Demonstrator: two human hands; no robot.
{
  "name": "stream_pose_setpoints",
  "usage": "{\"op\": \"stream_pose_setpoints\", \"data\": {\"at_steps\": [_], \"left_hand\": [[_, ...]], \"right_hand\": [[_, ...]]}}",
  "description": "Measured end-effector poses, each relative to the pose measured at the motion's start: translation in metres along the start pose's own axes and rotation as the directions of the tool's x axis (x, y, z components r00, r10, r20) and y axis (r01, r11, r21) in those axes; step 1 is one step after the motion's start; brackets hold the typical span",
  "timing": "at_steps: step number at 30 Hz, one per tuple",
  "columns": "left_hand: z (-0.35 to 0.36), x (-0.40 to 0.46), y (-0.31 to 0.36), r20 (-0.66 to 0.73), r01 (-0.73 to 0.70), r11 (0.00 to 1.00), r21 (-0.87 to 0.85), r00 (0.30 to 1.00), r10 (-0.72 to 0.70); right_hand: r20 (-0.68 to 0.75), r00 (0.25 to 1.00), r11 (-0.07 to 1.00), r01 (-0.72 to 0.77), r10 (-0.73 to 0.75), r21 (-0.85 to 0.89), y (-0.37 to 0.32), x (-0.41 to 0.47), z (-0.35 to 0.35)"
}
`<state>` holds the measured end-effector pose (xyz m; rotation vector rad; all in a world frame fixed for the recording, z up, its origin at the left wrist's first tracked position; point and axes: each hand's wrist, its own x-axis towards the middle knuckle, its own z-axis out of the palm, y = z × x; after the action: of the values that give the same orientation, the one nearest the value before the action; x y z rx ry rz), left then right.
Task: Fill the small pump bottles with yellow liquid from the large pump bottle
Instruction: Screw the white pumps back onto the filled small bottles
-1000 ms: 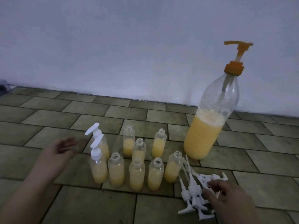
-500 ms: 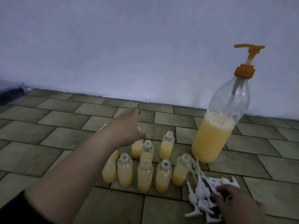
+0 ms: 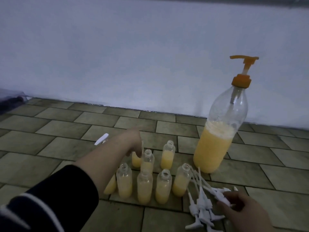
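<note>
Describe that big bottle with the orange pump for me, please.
The large pump bottle is clear plastic, shaped like a soft-drink bottle. It stands upright on the tiled floor close to the pale wall, right of the small bottles. An orange pump head is screwed on top, nozzle pointing left, its tube running down inside. Yellow liquid with a frothy top fills roughly the lower half. Neither hand touches it.
</note>
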<state>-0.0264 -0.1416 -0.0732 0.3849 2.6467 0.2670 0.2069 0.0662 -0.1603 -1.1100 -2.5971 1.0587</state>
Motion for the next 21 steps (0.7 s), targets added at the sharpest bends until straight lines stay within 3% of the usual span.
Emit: {"op": "stream_pose_setpoints", "data": {"at_steps": [1,2,4,7,10,14,18,21], "left_hand": [[0.001,0.003,-0.001,-0.011,-0.013,0.999,-0.029,1.0,0.013],[0.001,0.005,0.0,-0.025,-0.025,0.998,-0.053,0.999,0.024],[0.002,0.009,0.0,-0.05,-0.043,0.997,-0.059,0.998,0.04],[-0.003,0.009,0.002,-0.113,-0.066,0.995,-0.076,0.992,0.057],[-0.017,0.003,0.005,-0.18,-0.064,0.98,-0.191,0.983,0.029],[-0.038,-0.022,0.001,-0.47,-0.184,0.93,-0.317,0.883,0.015],[-0.032,-0.042,-0.013,-0.633,-0.402,0.739,-0.54,0.773,-0.042],[-0.017,-0.055,-0.011,-0.622,-0.528,0.451,-0.72,0.779,-0.08]], "right_hand": [[-0.035,0.999,0.999,-0.031,0.031,-0.021,0.007,0.003,0.0],[0.026,0.998,0.998,-0.052,0.052,-0.029,0.016,0.002,0.0],[0.088,0.992,0.99,-0.101,0.093,0.094,0.03,0.011,0.0],[-0.128,0.99,0.973,-0.023,0.053,0.23,0.009,0.01,-0.017],[-0.23,0.972,0.925,0.121,-0.037,0.36,-0.007,0.001,-0.035],[-0.282,0.956,0.82,0.227,-0.084,0.526,-0.019,-0.006,-0.05],[-0.262,0.939,0.693,0.343,-0.224,0.634,-0.052,-0.015,-0.066],[-0.3,0.876,0.647,0.482,-0.378,0.591,-0.089,-0.021,-0.078]]}}
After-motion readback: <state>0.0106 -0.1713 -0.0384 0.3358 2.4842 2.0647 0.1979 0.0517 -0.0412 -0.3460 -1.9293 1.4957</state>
